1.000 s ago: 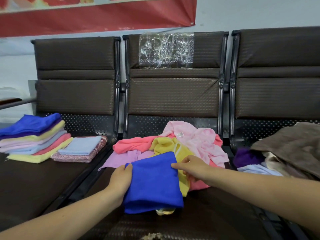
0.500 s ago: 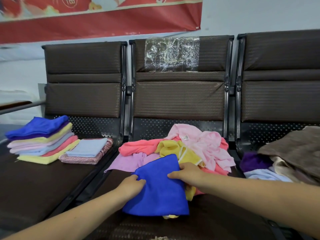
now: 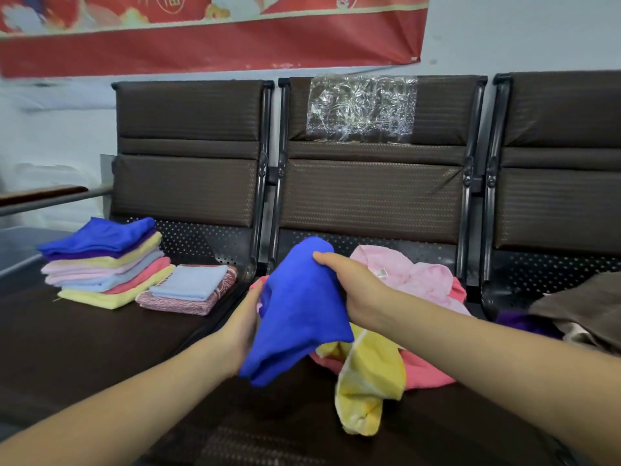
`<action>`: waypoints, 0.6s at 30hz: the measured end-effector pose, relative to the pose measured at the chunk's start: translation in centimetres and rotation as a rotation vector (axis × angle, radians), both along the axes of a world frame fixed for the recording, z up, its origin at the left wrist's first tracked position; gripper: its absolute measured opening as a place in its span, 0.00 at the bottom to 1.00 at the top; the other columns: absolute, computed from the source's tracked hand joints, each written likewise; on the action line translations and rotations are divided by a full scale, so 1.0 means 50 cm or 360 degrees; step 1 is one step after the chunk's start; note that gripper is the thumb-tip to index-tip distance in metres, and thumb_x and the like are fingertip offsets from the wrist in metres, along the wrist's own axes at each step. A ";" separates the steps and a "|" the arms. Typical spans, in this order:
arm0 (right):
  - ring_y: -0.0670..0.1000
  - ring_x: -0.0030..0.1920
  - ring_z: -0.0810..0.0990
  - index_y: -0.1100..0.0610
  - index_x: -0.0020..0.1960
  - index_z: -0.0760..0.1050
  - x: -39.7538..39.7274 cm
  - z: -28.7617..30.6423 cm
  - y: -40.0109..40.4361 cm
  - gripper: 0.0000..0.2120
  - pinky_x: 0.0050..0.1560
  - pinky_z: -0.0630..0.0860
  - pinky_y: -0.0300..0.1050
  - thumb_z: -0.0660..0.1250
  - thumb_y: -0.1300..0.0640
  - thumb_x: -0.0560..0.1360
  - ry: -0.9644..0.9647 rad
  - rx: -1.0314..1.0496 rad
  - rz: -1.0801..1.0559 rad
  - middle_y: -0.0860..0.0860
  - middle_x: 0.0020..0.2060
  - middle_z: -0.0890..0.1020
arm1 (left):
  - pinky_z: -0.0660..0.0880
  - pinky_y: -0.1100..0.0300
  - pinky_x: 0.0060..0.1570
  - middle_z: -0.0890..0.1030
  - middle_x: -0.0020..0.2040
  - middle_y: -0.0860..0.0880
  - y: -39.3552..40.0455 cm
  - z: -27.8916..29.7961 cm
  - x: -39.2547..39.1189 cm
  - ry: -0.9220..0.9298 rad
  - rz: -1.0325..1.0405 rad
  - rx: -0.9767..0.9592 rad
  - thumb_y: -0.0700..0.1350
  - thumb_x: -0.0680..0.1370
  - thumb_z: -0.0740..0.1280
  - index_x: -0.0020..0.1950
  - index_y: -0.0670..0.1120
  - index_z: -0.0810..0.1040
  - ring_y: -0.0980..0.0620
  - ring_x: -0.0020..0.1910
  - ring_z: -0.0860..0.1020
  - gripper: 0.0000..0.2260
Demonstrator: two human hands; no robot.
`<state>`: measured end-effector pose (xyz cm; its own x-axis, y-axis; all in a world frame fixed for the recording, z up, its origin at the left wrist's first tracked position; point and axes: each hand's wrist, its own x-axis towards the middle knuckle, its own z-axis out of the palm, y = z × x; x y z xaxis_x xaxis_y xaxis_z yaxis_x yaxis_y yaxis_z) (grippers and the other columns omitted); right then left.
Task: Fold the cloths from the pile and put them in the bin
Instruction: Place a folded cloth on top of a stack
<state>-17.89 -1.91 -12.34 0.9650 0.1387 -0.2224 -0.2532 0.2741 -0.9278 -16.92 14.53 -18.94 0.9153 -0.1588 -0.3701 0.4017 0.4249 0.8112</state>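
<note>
A folded blue cloth (image 3: 299, 311) hangs lifted above the middle seat. My right hand (image 3: 349, 290) grips its upper edge from the right. My left hand (image 3: 243, 322) holds its left side from underneath, fingers hidden behind the fabric. Behind and below lies the loose pile: a pink cloth (image 3: 416, 277), a coral cloth (image 3: 423, 368) and a yellow cloth (image 3: 366, 381) that droops over the seat's front. No bin is in view.
On the left seat stands a stack of folded cloths (image 3: 104, 264), blue on top, beside a light blue cloth on a red patterned one (image 3: 191, 290). Brown and purple cloths (image 3: 578, 307) lie on the right seat. Chair backs rise behind.
The blue cloth lay on the pile under both hands; now both hands have lifted it up and leftward. The view has tilted upward.
</note>
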 end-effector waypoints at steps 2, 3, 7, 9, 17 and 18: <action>0.53 0.47 0.79 0.56 0.49 0.76 0.020 -0.016 0.014 0.05 0.45 0.75 0.44 0.63 0.56 0.78 -0.0132 -0.0317 -0.0165 0.55 0.48 0.82 | 0.73 0.54 0.45 0.84 0.39 0.44 0.020 0.018 -0.003 -0.0072 -0.0052 -0.0032 0.57 0.75 0.65 0.47 0.45 0.84 0.45 0.40 0.82 0.17; 0.53 0.46 0.78 0.56 0.48 0.76 0.030 -0.030 0.022 0.05 0.45 0.74 0.43 0.62 0.56 0.78 -0.0176 -0.0494 -0.0241 0.55 0.48 0.81 | 0.74 0.53 0.47 0.84 0.42 0.43 0.040 0.012 0.004 -0.0075 -0.0074 0.0012 0.54 0.75 0.66 0.49 0.45 0.83 0.44 0.42 0.82 0.14; 0.52 0.44 0.75 0.56 0.43 0.73 0.042 -0.104 0.025 0.06 0.40 0.70 0.41 0.62 0.59 0.79 -0.0181 -0.0866 -0.0363 0.53 0.42 0.78 | 0.77 0.54 0.49 0.84 0.47 0.40 0.085 -0.010 -0.007 0.0091 -0.0108 0.0259 0.44 0.77 0.65 0.54 0.39 0.79 0.45 0.39 0.84 0.10; 0.53 0.46 0.76 0.56 0.42 0.74 0.050 -0.144 0.041 0.07 0.43 0.72 0.41 0.62 0.62 0.78 -0.0136 -0.0859 -0.0337 0.53 0.44 0.78 | 0.77 0.55 0.48 0.84 0.45 0.40 0.107 -0.027 -0.010 0.0141 -0.0049 0.0305 0.42 0.78 0.64 0.53 0.40 0.79 0.46 0.38 0.83 0.09; 0.54 0.50 0.75 0.62 0.58 0.77 0.173 -0.154 0.190 0.11 0.41 0.68 0.36 0.60 0.61 0.79 -0.0100 -0.0862 -0.0192 0.57 0.53 0.79 | 0.73 0.62 0.35 0.80 0.27 0.45 0.206 -0.008 0.095 0.0056 0.0122 0.0667 0.38 0.77 0.60 0.37 0.42 0.78 0.46 0.32 0.79 0.11; 0.53 0.47 0.75 0.62 0.54 0.77 0.199 -0.146 0.218 0.09 0.35 0.69 0.37 0.60 0.63 0.79 -0.0153 -0.0809 -0.0192 0.58 0.50 0.80 | 0.73 0.61 0.35 0.79 0.26 0.45 0.226 0.007 0.118 0.0018 0.0208 0.0736 0.37 0.75 0.61 0.33 0.42 0.78 0.45 0.32 0.78 0.12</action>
<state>-7.95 8.99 -19.61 0.9869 -0.0768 -0.1422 -0.1547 -0.1945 -0.9686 -11.01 25.82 -18.57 0.9123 0.1410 -0.3846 0.3786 0.0683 0.9231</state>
